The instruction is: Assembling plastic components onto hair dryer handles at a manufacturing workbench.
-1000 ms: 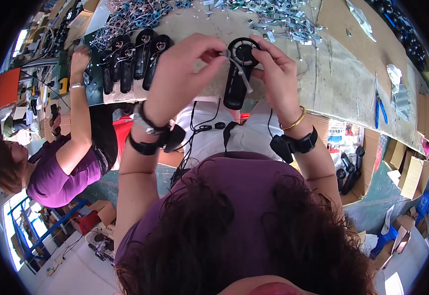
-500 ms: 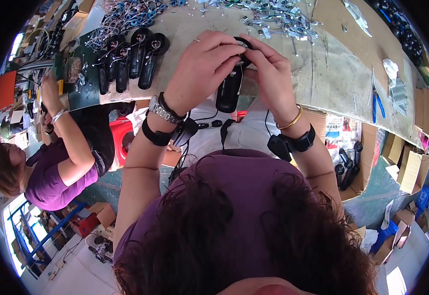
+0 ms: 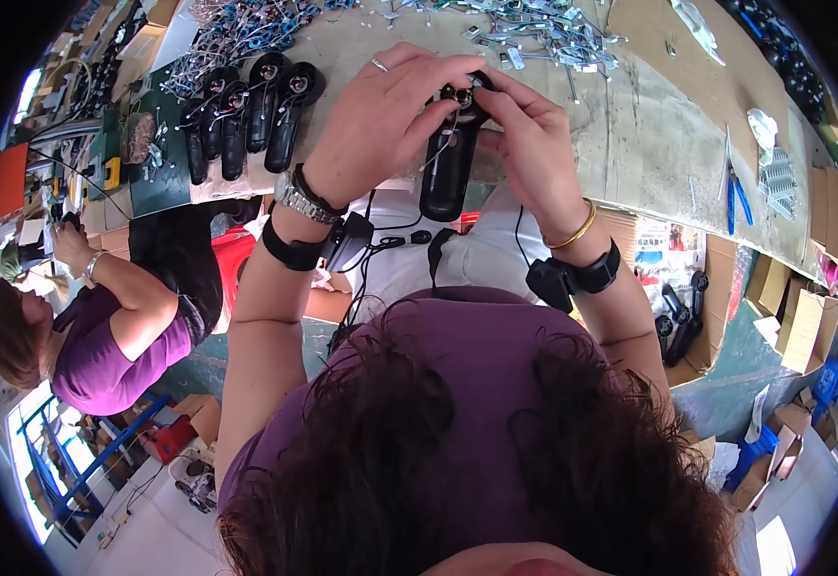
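Observation:
A black handheld fan housing (image 3: 446, 182), with a long rounded handle and a ring-shaped head, is held over the table's near edge, its handle toward me. In the head sits a small round coppery motor part (image 3: 460, 95), and thin pale wires run down over the handle. My left hand (image 3: 371, 115) is closed at the head's left side, thumb and fingertips around the motor part. My right hand (image 3: 537, 144) pinches the head's right rim; some of its fingers are hidden behind the housing. Several similar black housings (image 3: 282, 130) with wires lie left of my left hand.
Heaps of wired small parts (image 3: 246, 38) and circuit boards (image 3: 544, 34) cover the table's far side. Blue-handled pliers (image 3: 738, 202) lie at the right. A cardboard box (image 3: 716, 307) with black housings stands below the right edge. A co-worker (image 3: 116, 331) sits at the left.
My left fingers have drawn back and spread a little from the head, baring the motor part and wires. My right hand keeps its hold. The co-worker's arm has lowered.

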`<action>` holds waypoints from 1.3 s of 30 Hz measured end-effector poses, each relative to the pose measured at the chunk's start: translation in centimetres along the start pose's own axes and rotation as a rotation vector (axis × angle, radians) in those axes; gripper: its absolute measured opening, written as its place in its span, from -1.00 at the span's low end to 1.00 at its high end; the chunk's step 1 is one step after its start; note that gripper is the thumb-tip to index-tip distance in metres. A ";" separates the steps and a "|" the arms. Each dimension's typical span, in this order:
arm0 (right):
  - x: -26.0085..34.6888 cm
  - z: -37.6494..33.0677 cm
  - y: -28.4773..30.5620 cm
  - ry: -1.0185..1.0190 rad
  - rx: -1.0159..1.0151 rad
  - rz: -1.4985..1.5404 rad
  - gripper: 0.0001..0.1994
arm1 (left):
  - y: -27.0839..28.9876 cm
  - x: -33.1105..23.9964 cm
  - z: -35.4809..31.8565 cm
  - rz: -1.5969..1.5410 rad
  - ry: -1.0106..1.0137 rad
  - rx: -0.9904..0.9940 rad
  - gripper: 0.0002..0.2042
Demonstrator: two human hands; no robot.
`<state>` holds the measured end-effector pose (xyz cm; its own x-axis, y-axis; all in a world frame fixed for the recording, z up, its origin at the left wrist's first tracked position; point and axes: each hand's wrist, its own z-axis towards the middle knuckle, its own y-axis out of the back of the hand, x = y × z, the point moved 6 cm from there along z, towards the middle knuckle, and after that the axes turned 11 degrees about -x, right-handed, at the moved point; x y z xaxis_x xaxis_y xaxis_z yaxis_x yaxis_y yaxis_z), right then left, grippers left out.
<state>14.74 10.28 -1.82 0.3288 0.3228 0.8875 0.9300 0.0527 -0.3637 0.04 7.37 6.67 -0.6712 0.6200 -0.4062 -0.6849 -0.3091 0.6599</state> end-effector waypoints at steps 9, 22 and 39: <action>-0.1 -0.4 0.1 -0.025 0.021 0.000 -0.62 | 0.0 0.1 -0.5 -0.027 0.037 0.001 -0.52; 0.5 -0.2 -0.1 0.148 0.115 -0.059 -0.52 | 0.2 1.0 -2.3 -0.214 0.201 -0.283 -0.54; 0.4 -0.7 0.0 0.097 0.143 0.002 -0.50 | -1.4 2.8 -3.9 -0.664 0.813 -0.136 -0.58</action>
<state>14.97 9.74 -1.22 0.3510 0.2304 0.9076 0.8989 0.1886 -0.3955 -2.01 6.71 2.13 -0.1042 0.0402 -0.9937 -0.9763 -0.1948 0.0944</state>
